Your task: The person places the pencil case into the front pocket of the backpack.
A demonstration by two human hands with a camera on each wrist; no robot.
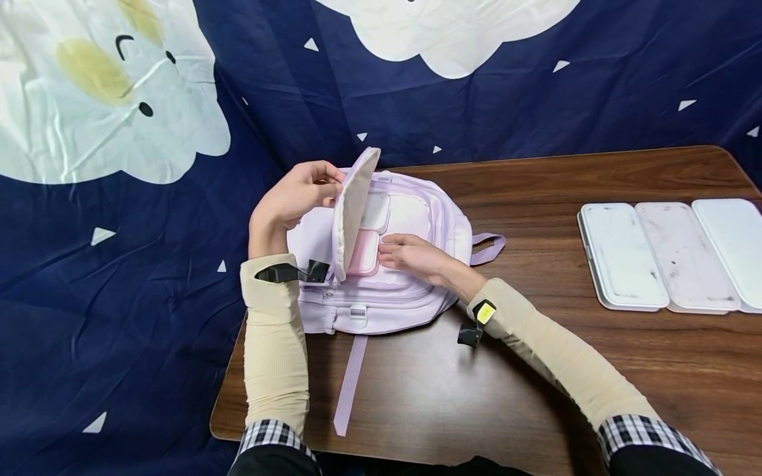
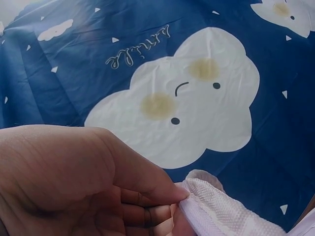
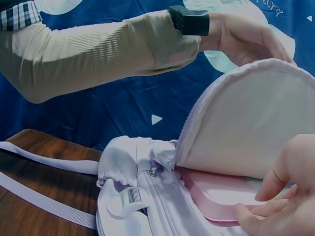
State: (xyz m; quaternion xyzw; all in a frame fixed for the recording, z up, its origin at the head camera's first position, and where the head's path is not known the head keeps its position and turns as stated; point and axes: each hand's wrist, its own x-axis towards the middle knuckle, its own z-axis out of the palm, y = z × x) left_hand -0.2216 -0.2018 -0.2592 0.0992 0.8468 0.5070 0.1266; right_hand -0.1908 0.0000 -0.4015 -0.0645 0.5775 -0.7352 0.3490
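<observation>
Lilac backpack lies on the table, centre of the head view, its flap raised. Left hand, left of centre, pinches the flap's edge. Right hand, at centre, has loosely extended fingers beside the pink case, which lies in the opened compartment. Three flat pale cases sit at far right. Left wrist view: thumb and fingers grip the fabric, lower centre. Right wrist view: fingertips touch the pink case, lower right.
</observation>
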